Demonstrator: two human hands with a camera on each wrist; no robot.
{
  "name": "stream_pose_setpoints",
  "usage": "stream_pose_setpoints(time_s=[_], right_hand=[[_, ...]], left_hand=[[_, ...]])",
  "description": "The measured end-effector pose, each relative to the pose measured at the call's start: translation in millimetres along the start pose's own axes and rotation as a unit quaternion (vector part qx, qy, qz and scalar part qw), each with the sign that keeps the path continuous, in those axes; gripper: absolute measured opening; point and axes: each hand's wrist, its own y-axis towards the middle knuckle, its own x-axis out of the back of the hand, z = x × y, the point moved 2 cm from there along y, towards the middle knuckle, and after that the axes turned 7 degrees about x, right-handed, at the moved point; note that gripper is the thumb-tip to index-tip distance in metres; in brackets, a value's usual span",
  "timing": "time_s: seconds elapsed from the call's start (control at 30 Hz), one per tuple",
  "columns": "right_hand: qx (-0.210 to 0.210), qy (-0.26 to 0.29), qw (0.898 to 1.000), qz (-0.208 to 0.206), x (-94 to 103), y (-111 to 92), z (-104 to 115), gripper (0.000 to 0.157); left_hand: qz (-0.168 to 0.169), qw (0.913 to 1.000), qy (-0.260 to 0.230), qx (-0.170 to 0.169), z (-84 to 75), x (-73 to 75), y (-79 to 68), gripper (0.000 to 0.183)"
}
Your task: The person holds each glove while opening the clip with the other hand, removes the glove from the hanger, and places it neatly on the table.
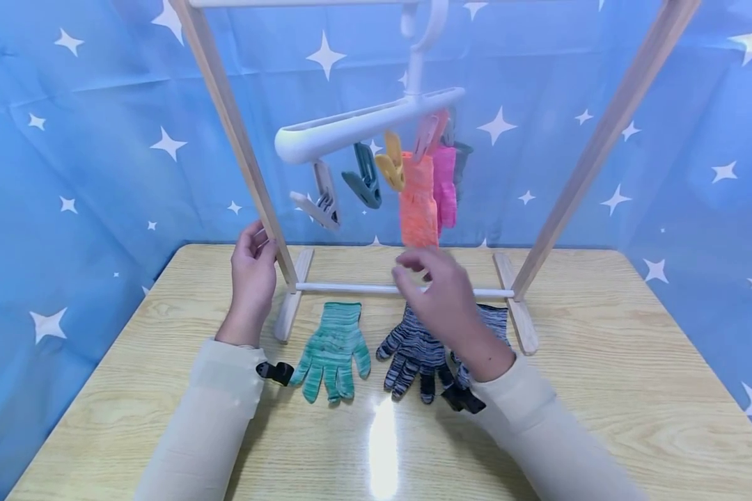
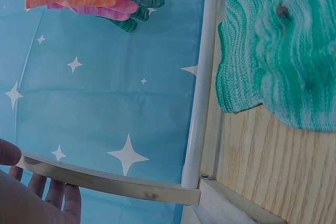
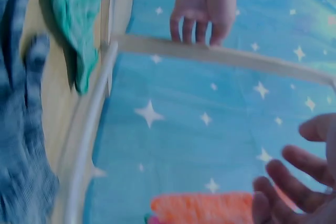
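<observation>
hanging up gloves looks like the step in hand, probably between two of them: the green glove [image 1: 335, 348] and the black-and-grey gloves [image 1: 413, 351] lie on the table [image 1: 601, 341] up close, and the right hand [image 1: 441, 296] above the latter is empty, fingers loosely bent. a bit further out the left hand [image 1: 255, 268] grips the wooden post [image 1: 236, 139], likely to steady it, and past that the orange glove [image 1: 418, 202] and pink glove [image 1: 445, 184] already dangle under the hanger [image 1: 357, 130]. next move imo calls for grabbing a table glove, then squeezing open the free dark green clip [image 1: 366, 177].

Room between left post [image 1: 238, 142] and orange glove [image 1: 418, 202], clothespins [image 1: 366, 182] above
</observation>
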Motion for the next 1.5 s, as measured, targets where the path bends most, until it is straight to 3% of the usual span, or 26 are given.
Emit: stream_pose_setpoints(time_s=[0.13,0.27,0.43,0.6,1.0,1.5], right_hand=[[0.028,-0.010,0.997,-0.074,21.5,10.5,-7.1,0.019],[0.023,-0.033,0.994,-0.101,36.2,22.0,-15.6,0.028],[-0.029,-0.036,0.995,-0.086,43.8,35.1,-24.9,0.046],[-0.061,-0.030,0.995,-0.071,44.9,45.9,-32.0,0.052],[-0.089,-0.021,0.995,-0.037,35.7,66.0,-42.5,0.050],[-0.086,-0.005,0.996,-0.031,26.1,66.6,-46.2,0.035]], left_hand=[[0.001,1.0000,-0.002,0.000,0.0,0.0,0.5,0.044],[0.000,1.0000,-0.001,-0.002,0.3,0.3,1.2,0.044],[0.002,1.0000,0.002,0.001,-0.8,1.0,0.3,0.045],[0.005,1.0000,0.006,0.006,-0.9,1.0,-1.3,0.045],[0.006,1.0000,0.002,-0.001,0.9,0.4,-0.9,0.046],[0.005,1.0000,-0.003,-0.004,2.5,0.0,-0.6,0.046]])
